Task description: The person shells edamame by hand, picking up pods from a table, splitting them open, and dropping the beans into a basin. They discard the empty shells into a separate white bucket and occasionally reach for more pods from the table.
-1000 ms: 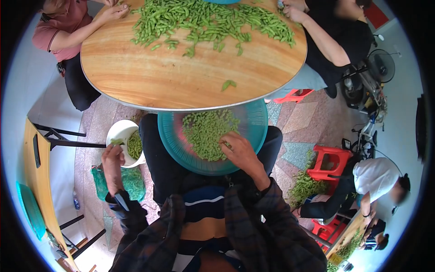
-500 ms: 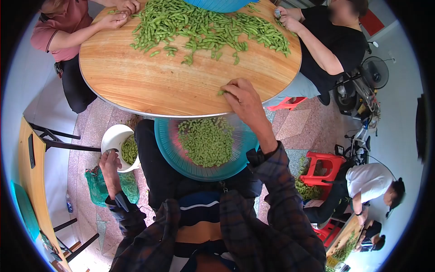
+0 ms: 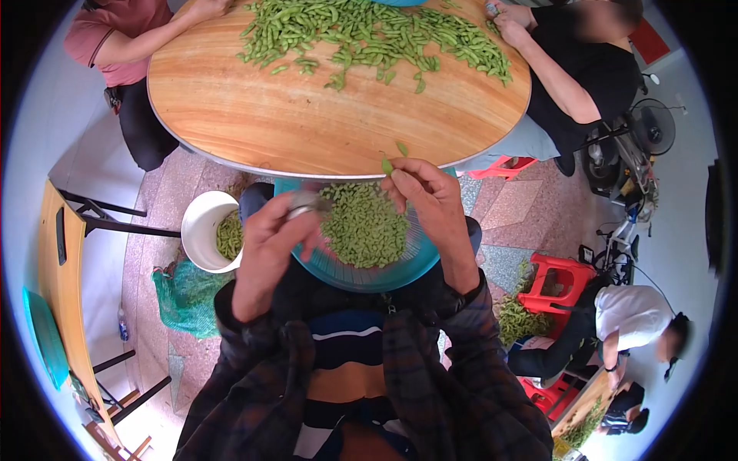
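My right hand (image 3: 430, 201) pinches a green pod (image 3: 387, 165) at the near edge of the round wooden table (image 3: 307, 131). My left hand (image 3: 270, 238) is closed around a small grey metal tool (image 3: 306, 204), which is blurred. It hovers over the left rim of the teal basin (image 3: 369, 278) on my lap. The basin holds a heap of trimmed green pods (image 3: 361, 223). Both hands are above the basin, a short gap apart. One loose pod (image 3: 402, 147) lies on the table just beyond my right fingers.
A large pile of pods (image 3: 369, 31) covers the table's far side, where a person in pink (image 3: 115, 38) and a person in black (image 3: 584, 69) sit. A white bucket (image 3: 201, 230) and green mesh bag (image 3: 184, 296) stand on the floor at left. Red stools (image 3: 557, 280) and another person (image 3: 623, 315) are at right.
My right hand came back from the table edge holding a pod. My left hand rose from the white bucket to the basin's left rim.
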